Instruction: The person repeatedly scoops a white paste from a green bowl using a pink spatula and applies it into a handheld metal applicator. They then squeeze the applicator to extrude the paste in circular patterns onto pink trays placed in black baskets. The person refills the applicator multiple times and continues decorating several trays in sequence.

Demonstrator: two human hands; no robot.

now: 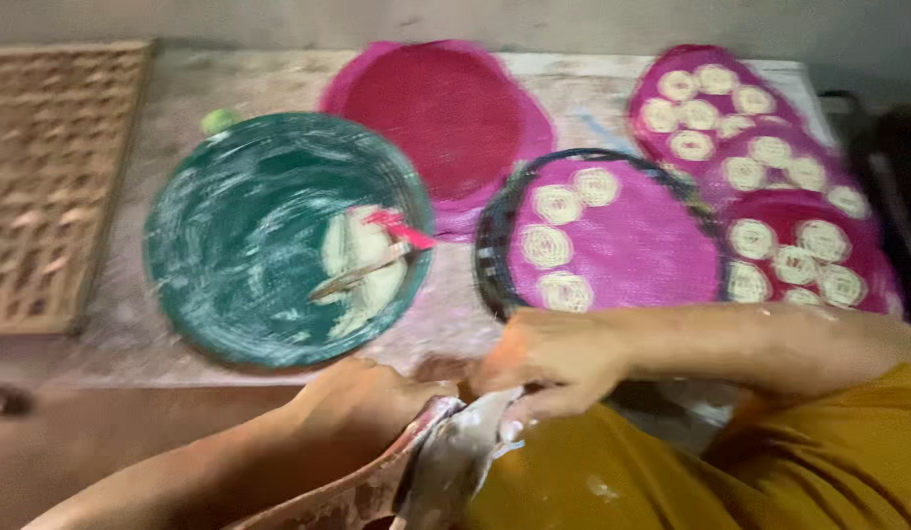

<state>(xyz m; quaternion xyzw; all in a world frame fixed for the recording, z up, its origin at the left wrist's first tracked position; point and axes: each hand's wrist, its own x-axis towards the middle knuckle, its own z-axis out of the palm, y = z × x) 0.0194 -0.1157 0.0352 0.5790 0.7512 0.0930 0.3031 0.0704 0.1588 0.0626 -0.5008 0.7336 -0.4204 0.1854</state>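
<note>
The table (132, 334) is a worn, pale stone-like slab smeared with white flour or batter, set against a plain grey wall (573, 20) at the back; its near edge drops to a brownish floor (102, 442) at lower left. At the far left of the table lies a woven lattice mat (53, 177) of light brown strips. Beside it stands a wide green basin (240, 236), its inside streaked white, with a little pale dough and a red-handled spoon (377, 250) resting at its right side; a small green thing peeps from behind its top rim, too blurred to tell. Behind the basin lies a bare magenta mat (446, 108). To the right a dark-rimmed round tray (490, 245) carries another magenta mat with four pale spirals (559, 211) on its left half. Farther right, overlapping magenta mats (770, 196) are covered with many such spirals, reaching the table's right edge, where the room turns dark. Low in the picture, near the person's yellow garment (691, 471), both hands meet over a floury white cloth bag (460, 456): the left hand (367, 402) grips it from the left, fingers closed around it, and the right hand (554, 363) pinches its top, fingers curled tight. The whole view is blurred.
</note>
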